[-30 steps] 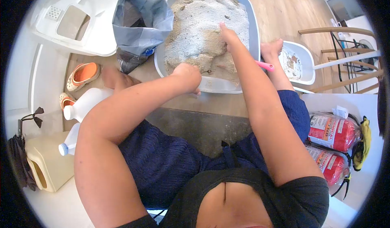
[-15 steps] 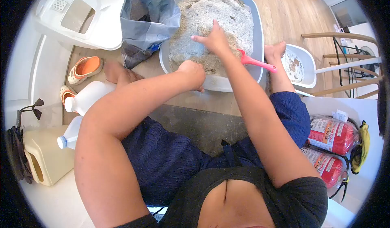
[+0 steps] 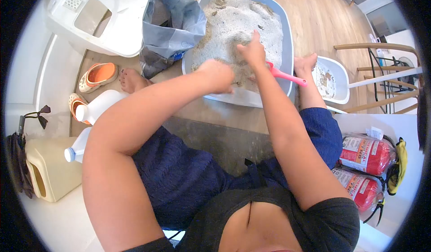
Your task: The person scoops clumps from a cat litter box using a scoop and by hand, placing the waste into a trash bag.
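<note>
A grey litter box (image 3: 291, 41) full of pale, clumpy litter (image 3: 233, 21) stands on the floor in front of me. My right hand (image 3: 252, 53) is over the litter, thumb and index finger apart, its other fingers partly hidden; a darker patch of litter lies beside the thumb. My left hand (image 3: 217, 76) is curled closed above the box's near edge, smeared by motion; its contents are hidden. Against the right rim, behind my right wrist, rests a pink litter scoop (image 3: 289, 77), its head mostly hidden.
Left of the box stands an open grey bag (image 3: 173, 39), beyond it a white litter box cover (image 3: 121, 34). Orange-lined clogs (image 3: 101, 75) and white jugs (image 3: 105, 104) are at left. A dustpan (image 3: 341, 74), wooden chair (image 3: 377, 48) and red fire extinguishers (image 3: 370, 153) are at right.
My right hand has shifted to the right over the litter. The left hand has moved slightly right, still curled. The whole view has shifted a little.
</note>
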### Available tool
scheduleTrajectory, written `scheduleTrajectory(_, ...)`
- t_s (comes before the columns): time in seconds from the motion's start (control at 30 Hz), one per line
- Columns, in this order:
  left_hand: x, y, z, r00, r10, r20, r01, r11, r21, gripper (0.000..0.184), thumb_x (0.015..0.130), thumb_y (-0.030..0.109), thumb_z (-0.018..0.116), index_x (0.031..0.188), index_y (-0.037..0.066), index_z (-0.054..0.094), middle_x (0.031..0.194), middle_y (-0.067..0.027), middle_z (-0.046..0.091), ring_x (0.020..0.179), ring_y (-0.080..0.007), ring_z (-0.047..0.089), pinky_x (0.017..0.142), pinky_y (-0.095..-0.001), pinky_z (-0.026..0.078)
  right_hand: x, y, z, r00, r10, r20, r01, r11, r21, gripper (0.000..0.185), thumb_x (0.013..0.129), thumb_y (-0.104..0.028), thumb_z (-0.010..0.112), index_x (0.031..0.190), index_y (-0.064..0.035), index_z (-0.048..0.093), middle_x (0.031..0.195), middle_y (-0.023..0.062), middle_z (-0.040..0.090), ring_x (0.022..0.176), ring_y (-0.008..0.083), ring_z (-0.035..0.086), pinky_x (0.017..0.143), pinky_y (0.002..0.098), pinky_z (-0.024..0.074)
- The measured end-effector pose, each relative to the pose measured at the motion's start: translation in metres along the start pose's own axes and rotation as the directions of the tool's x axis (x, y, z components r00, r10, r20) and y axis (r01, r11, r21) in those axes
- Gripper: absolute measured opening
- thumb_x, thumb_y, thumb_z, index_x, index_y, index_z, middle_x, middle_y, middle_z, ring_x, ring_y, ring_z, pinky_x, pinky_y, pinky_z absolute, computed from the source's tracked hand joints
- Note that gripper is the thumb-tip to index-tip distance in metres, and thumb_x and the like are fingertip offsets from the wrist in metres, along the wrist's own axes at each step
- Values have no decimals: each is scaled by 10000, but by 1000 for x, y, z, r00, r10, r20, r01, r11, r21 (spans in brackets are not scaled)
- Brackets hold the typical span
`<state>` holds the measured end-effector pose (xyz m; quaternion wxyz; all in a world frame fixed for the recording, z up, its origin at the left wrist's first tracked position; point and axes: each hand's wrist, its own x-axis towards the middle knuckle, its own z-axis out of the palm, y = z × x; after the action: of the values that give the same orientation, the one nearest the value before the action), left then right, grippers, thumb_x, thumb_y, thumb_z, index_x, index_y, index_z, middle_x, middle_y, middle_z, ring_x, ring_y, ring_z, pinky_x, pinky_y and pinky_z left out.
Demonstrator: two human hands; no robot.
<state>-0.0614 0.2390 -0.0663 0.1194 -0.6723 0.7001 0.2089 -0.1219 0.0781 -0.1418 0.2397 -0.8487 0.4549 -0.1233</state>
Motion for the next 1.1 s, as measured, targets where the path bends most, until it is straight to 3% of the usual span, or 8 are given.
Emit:
scheduleTrajectory(0.2,-7,-65,-42,782,-98,-615,200,975,99,233,796,346,602,862,141,690,934,-69,605,962,-246,577,859,-393,408,19,23,-21,988,154,-16,-143,947,287,854,629,-308,727,1329,2,350,1123,271,575,1047,365,575,904,379,447)
scheduleTrajectory(0.4,2,-93,-48,806,-352,-476,340,934,-113,243,786,366,609,908,180,706,1044,-62,609,1039,-239,554,936,-437,374,25,12,-37,999,35,-38,-18,929,370,773,646,-296,720,1292,0,417,1115,262,583,1062,342,571,909,359,438)
scheduleTrajectory(0.53,-4,-84,-53,822,-328,-466,346,937,-48,244,775,363,618,913,182,706,1097,-61,594,1113,-222,513,1002,-518,298,20,-2,-41,1000,21,-22,-11,924,383,745,659,-273,718,1279,19,427,1120,257,582,1054,328,576,906,354,438)
scheduleTrajectory(0.73,-33,-123,-80,479,-391,-786,663,748,32,215,784,217,574,956,174,696,1198,-68,548,1260,-245,389,1022,-640,176,32,-4,-44,995,87,55,-103,860,499,722,675,-236,723,1277,28,426,1130,236,575,1015,300,592,860,367,465)
scheduleTrajectory(0.8,-41,-130,-80,322,-587,-743,804,584,-113,242,778,151,547,976,130,685,1202,-109,548,1215,-313,448,1000,-588,299,35,-16,-53,991,92,92,-129,801,585,708,691,-220,719,1281,30,418,1129,228,571,994,291,599,829,377,487)
scheduleTrajectory(0.9,-37,-165,-81,413,-782,-467,746,585,-320,250,776,125,537,984,73,667,1163,-154,557,1083,-349,548,900,-491,447,32,-65,-69,978,-39,203,-141,588,797,665,746,-152,686,1303,33,373,1135,214,549,914,260,619,701,373,543)
scheduleTrajectory(1.0,-42,-168,-81,531,-728,-435,731,653,-200,273,808,81,492,1035,0,620,1163,-155,566,1020,-350,586,813,-418,498,35,-113,-51,983,-133,125,-44,487,872,711,746,-178,702,1326,24,343,1161,217,537,941,270,605,733,378,525)
scheduleTrajectory(1.1,-37,-185,-72,493,-709,-504,689,672,-272,279,811,84,487,1045,-19,599,1132,-176,584,995,-359,597,818,-437,490,29,-146,-30,958,-205,201,-84,470,879,778,747,-216,719,1361,10,297,1197,204,528,988,291,583,814,397,486)
